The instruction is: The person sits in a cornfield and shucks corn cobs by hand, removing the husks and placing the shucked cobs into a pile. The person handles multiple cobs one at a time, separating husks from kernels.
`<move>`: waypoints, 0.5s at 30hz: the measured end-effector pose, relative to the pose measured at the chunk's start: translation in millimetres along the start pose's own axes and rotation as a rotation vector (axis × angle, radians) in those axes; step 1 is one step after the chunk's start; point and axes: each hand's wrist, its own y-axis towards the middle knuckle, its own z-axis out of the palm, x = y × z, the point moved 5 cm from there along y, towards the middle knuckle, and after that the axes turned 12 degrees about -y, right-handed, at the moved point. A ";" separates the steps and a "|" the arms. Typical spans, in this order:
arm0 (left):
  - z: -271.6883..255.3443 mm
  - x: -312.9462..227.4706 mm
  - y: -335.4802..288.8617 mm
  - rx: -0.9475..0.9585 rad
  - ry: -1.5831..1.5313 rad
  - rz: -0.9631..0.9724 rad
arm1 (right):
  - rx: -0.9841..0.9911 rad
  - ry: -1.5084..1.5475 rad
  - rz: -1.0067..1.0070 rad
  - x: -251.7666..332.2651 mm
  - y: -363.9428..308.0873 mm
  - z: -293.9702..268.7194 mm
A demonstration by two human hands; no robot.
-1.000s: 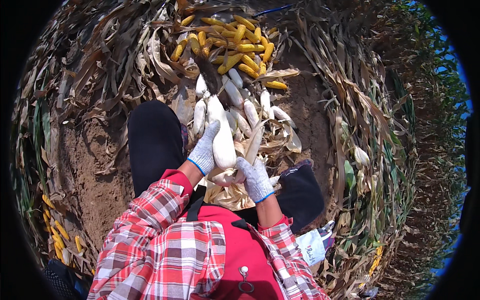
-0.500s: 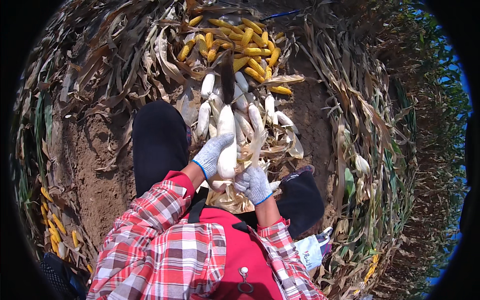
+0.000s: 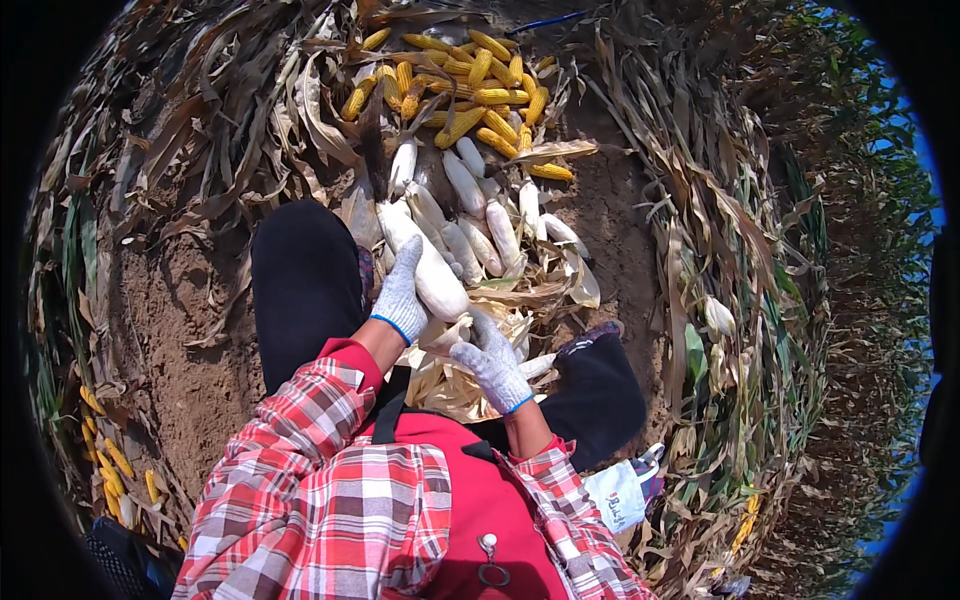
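Note:
A corn ear in pale husk lies tilted across my lap area, its tip toward the upper left and its butt end toward my right hand. My left hand, in a white knit glove with a blue cuff, is closed around its left side. Beside the butt end is my right hand, gloved alike, thumb and fingers apart with nothing held between them. Just beyond, several husked-pale ears lie in a heap. Loose husk leaves are piled under my hands.
Bare yellow cobs form a pile at the far end. Dry stalks and leaves line the right side, with more at the left. A white bag sits by my right leg. More yellow cobs lie at lower left.
The held ear has tipped from upright to leaning left. My right hand has opened and let go of the husk strip it was gripping.

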 end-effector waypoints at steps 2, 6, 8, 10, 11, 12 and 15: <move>2.5 5.4 -5.4 0.031 -0.012 -0.065 | 0.068 0.445 0.029 18.2 5.6 18.1; -3.2 8.9 -2.9 0.035 -0.026 -0.122 | 0.165 0.683 0.145 6.3 1.9 38.5; -6.2 7.6 -1.9 0.072 0.017 -0.137 | 0.146 0.515 0.138 9.9 0.9 34.4; -8.8 4.7 -2.0 0.079 0.098 -0.134 | 0.009 -0.041 -0.091 3.2 7.2 29.6; -6.1 6.0 -3.5 0.082 0.140 -0.136 | -0.026 -0.221 -0.096 -2.6 6.6 30.4; -5.3 6.1 -6.2 0.072 0.268 -0.096 | 0.038 -0.272 -0.082 -9.6 8.3 31.0; 0.0 3.3 -13.9 0.053 0.520 0.128 | 0.167 -0.476 -0.104 -14.3 9.5 29.4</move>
